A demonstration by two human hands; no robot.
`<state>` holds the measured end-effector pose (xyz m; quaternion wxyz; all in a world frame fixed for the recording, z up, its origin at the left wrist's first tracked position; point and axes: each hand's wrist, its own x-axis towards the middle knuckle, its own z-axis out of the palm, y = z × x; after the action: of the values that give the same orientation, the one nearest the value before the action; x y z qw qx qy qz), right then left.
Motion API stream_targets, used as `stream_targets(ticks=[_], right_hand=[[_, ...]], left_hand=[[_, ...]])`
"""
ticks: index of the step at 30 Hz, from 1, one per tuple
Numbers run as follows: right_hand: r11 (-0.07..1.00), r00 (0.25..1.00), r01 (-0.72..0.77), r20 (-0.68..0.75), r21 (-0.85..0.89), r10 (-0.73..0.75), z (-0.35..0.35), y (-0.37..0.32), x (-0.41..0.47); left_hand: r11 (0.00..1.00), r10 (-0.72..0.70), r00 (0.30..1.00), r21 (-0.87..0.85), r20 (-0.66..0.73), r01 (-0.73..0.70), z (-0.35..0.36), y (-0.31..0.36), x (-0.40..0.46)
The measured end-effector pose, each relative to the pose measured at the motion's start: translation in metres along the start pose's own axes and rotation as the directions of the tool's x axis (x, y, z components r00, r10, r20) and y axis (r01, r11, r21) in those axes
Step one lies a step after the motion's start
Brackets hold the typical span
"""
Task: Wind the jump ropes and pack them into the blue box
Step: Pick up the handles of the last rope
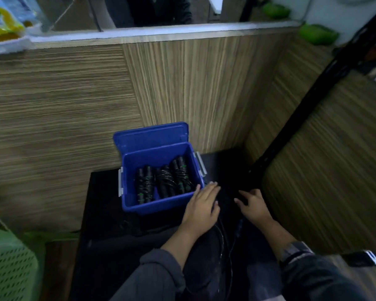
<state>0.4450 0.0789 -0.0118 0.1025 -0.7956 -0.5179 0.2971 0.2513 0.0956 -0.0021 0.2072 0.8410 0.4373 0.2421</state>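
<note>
— Sitting in the open blue plastic box (pixel 159 205), what do you count?

— Three wound black jump ropes (pixel 163 181) with black handles, side by side; the box's blue lid (pixel 151 134) stands up behind it against the wood-grain panel (pixel 74 105).

— And the box itself?

— On a black surface (pixel 104 192), white latches on its sides.

— The hands?

— The left hand (pixel 202 203) lies just right of the box, fingers (pixel 213 186) straight and relaxed, touching its near corner. The right hand (pixel 253 206) is farther right of the box, fingers loosely spread, holding nothing I can see. A thin black cord (pixel 223 237) trails below them.

— Anything left of the box?

— A green perforated basket (pixel 9 272), low down.
</note>
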Motion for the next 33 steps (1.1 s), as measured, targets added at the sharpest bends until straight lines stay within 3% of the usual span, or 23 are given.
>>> stream_targets(ticks=[2, 5, 8, 12, 15, 20, 25, 30, 33], right_hand=[[0.999, 0.996, -0.035, 0.087, 0.013, 0.034, -0.001, 0.008, -0.008], [0.996, 0.972, -0.091, 0.214, -0.014, 0.092, -0.001, 0.017, -0.017], [0.999, 0.970, -0.045, 0.238, -0.026, 0.050, 0.004, 0.027, -0.019], [0.999, 0.966, -0.011, 0.259, 0.030, 0.003, 0.013, 0.033, -0.017], [0.998, 0.966, -0.012, 0.258, 0.055, -0.003, 0.019, 0.033, -0.015], [0.997, 0.968, 0.017, 0.247, 0.071, -0.034, 0.021, 0.033, -0.012], [0.994, 0.973, 0.031, 0.222, 0.105, -0.054, 0.021, 0.030, -0.012], [0.981, 0.982, 0.028, 0.176, 0.192, -0.063, 0.017, 0.034, -0.014], [0.973, 0.987, -0.033, 0.161, 0.227, -0.004, 0.014, 0.038, -0.014]], left_hand=[[0.997, 0.036, 0.996, -0.077, 0.082, -0.029, 0.013, 0.013, 0.010], [0.995, -0.019, 0.968, -0.095, 0.252, 0.044, 0.030, 0.024, 0.024], [0.974, -0.224, 0.909, 0.054, 0.352, 0.219, 0.045, 0.018, 0.036], [0.884, -0.466, 0.775, 0.257, 0.428, 0.390, 0.057, 0.007, 0.037], [0.850, -0.522, 0.726, 0.349, 0.447, 0.396, 0.067, -0.001, 0.036], [0.826, -0.543, 0.756, 0.395, 0.365, 0.402, 0.074, -0.005, 0.038], [0.860, -0.497, 0.812, 0.294, 0.306, 0.416, 0.067, 0.000, 0.033], [0.778, -0.606, 0.756, -0.011, 0.245, 0.628, 0.075, 0.007, 0.016], [0.760, -0.609, 0.781, -0.178, 0.139, 0.625, 0.073, 0.007, 0.009]])
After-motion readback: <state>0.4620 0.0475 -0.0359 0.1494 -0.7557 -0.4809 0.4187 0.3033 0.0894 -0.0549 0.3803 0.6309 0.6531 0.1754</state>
